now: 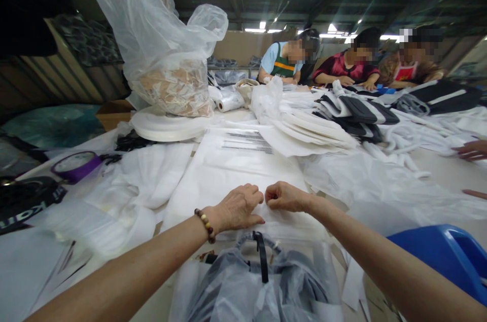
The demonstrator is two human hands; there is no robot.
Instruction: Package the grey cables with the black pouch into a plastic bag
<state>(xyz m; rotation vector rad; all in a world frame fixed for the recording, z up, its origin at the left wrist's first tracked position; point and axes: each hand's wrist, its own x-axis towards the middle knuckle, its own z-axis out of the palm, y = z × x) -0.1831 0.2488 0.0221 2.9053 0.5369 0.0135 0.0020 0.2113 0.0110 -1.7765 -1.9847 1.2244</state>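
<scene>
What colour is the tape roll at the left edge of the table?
Purple: the tape roll has a purple rim around a pale face, seen in the head view.

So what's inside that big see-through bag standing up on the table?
The clear bag holds a heap of crumpled tan and whitish pieces at its bottom. The top part looks empty. What the pieces are cannot be told.

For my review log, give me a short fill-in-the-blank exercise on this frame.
1. Both hands pinch the edge of a white ___ bag.
2. The left hand has a ___ bracelet at its wrist.
3. The tape roll at the left is ___.
Missing: plastic; bead; purple
</scene>
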